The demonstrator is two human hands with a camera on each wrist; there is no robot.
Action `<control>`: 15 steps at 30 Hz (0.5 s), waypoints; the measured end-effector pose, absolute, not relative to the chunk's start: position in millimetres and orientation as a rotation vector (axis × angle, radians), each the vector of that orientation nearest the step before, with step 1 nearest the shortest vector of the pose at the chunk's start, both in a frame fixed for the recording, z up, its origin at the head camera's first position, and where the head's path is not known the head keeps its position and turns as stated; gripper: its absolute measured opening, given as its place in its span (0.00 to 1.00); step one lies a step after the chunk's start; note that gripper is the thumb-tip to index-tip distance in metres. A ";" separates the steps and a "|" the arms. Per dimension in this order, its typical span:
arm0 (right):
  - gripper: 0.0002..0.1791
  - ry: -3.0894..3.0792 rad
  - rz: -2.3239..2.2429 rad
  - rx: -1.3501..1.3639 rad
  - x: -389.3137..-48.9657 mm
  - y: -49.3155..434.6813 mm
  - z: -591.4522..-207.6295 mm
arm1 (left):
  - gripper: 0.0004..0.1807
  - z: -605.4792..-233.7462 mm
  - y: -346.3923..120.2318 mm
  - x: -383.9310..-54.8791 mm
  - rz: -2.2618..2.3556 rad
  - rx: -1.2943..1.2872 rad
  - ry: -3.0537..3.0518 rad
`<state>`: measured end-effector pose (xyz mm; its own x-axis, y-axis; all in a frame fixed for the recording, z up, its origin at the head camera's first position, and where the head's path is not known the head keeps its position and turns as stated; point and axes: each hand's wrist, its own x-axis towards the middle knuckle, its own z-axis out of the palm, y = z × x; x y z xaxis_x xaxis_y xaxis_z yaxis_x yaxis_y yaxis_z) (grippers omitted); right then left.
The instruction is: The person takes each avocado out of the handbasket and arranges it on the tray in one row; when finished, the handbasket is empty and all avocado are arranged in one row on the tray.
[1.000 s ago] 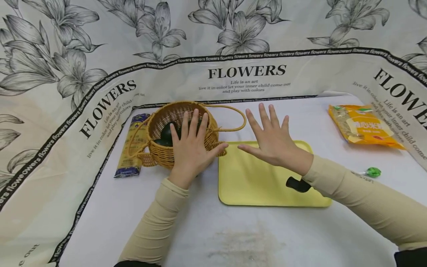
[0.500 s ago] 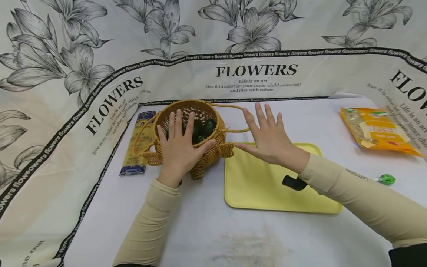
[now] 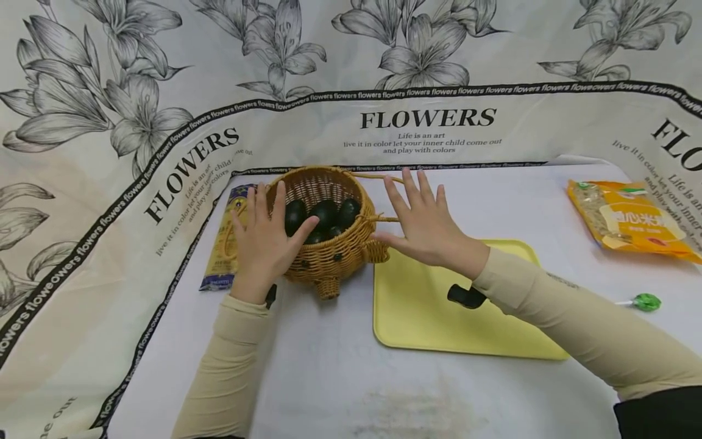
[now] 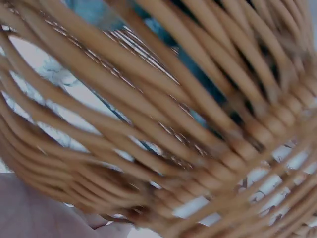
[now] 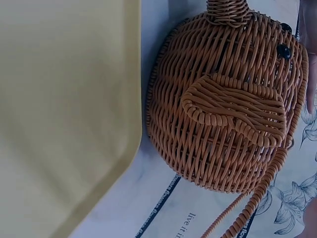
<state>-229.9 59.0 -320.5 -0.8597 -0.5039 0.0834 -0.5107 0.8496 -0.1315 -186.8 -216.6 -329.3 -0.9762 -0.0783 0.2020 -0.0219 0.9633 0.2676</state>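
Note:
A wicker basket (image 3: pixel 323 265) with an animal-like snout and ears stands left of centre, several dark green, smooth oval fruits (image 3: pixel 325 214) inside. My left hand (image 3: pixel 260 250) is at the basket's left side, fingers straight and spread, thumb over the front rim; contact is unclear. Woven strands (image 4: pixel 163 114) fill the left wrist view, with part of that hand (image 4: pixel 39 210) at lower left. On the other side, my right hand (image 3: pixel 428 228) spreads its fingers near the basket's looped handle (image 3: pixel 378 175). The right wrist view shows the basket (image 5: pixel 213 153) side-on, with its ear-like flap (image 5: pixel 237 109).
A yellow tray (image 3: pixel 417 314) lies right of the basket, under my right forearm. Left of the basket is a yellow and blue packet (image 3: pixel 219 265), partly covered by my left hand. An orange bag (image 3: pixel 636 219) and a green-wrapped lollipop (image 3: pixel 647 302) lie far right.
My left hand has moved left from in front of the basket to its left side, uncovering more fruits. My right hand has shifted slightly left, nearer the basket. The view has turned a little.

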 end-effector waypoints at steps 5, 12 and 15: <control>0.52 -2.975 0.293 0.863 -235.4 53.5 -324.7 | 0.49 -329.6 -231.5 -191.3 -0.450 0.094 -2.899; 0.53 -2.986 0.309 0.919 -237.7 44.3 -330.6 | 0.50 -334.9 -245.4 -194.6 -0.504 0.135 -2.897; 0.53 -2.996 0.303 0.934 -238.0 42.2 -332.4 | 0.51 -336.8 -248.1 -196.3 -0.533 0.157 -2.909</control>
